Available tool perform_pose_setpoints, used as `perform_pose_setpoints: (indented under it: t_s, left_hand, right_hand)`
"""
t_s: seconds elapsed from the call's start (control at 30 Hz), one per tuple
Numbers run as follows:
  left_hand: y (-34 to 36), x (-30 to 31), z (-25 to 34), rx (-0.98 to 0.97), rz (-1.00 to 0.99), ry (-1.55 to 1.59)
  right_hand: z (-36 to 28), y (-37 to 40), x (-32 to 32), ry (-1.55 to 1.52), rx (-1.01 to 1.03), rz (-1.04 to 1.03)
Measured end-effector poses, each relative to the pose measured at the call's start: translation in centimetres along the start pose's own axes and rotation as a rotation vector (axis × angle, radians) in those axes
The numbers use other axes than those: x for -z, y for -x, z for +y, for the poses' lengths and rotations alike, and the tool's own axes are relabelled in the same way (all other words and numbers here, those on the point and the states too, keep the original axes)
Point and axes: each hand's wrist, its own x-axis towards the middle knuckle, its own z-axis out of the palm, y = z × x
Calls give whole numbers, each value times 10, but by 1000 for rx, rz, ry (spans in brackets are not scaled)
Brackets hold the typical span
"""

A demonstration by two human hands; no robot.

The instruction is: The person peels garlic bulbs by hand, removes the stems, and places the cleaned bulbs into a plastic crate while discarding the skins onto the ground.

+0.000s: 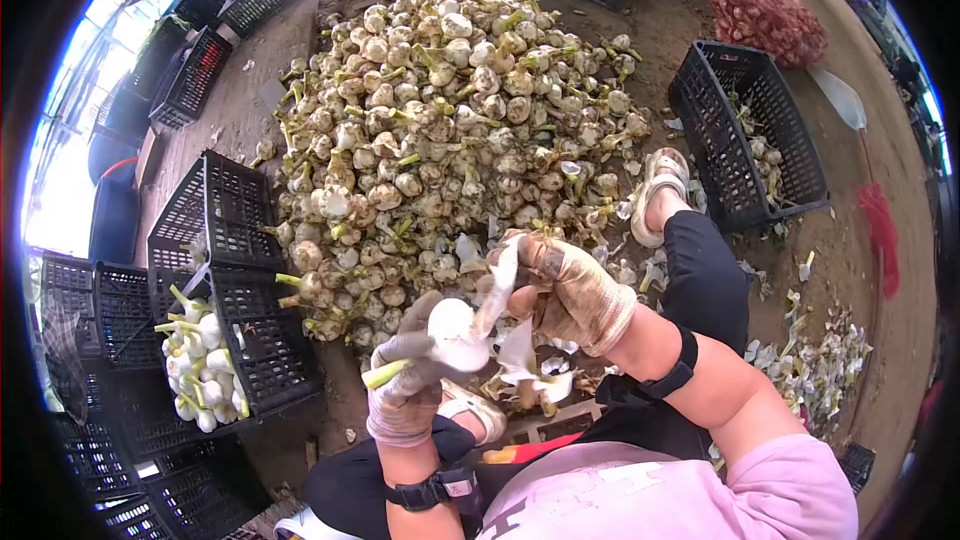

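Observation:
My left hand (403,395), in a soiled work glove, is closed round a white garlic bulb (457,333) whose green stem stub pokes out to the left. In a glove with bare fingertips, my right hand (572,292) pinches a strip of pale garlic skin (497,285) beside the bulb. The strip hangs down to the bulb's right side. Below my right hand, loose peeled skins (535,365) lie in front of my lap. A big heap of unpeeled, dirt-marked garlic (450,130) spreads out just ahead of both hands.
On the left, a black crate (265,340) holds clean white garlic bulbs (203,365). Another black crate (750,135) at right contains some garlic and scraps. Red net sacks (765,20) stand behind it. Garlic peelings (815,370) litter the ground at right. My sandalled feet flank the heap's near edge.

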Motion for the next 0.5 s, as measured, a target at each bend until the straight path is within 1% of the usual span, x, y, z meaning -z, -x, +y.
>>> perform_pose_setpoints:
  t_s: [0.03,0.13,0.17,0.2,0.23,0.27,0.3,0.33,0.4,0.43,0.47,0.5]
  left_hand:
    - [3,6,-2,143,106,505]
    - [14,31,-4,561,426,2024]
    - [24,55,-16,543,439,2047]
    - [26,60,-17,526,450,2070]
    - [27,64,-17,524,449,2068]
    - [27,69,-15,431,391,1659]
    - [24,63,-7,337,329,1251]
    - [19,55,2,241,265,846]
    - [11,38,19,46,130,40]
    - [8,23,21,-10,138,165]
    - [10,20,22,-7,144,165]
    - [12,18,22,192,148,856]
  right_hand:
    - [1,3,-16,81,69,84]
    - [4,-3,5,-5,24,80]
    - [7,-6,4,90,61,174]
    - [9,-7,5,89,59,173]
    - [11,-9,7,168,83,201]
    - [14,-10,7,246,108,228]
    - [15,-2,-8,384,90,167]
    - [17,-9,-2,236,-127,66]
    - [31,2,-20,810,97,-163]
    - [43,-3,-20,824,268,-242]
    - [52,-7,-20,802,352,-242]
    - [52,-6,-25,686,210,-110]
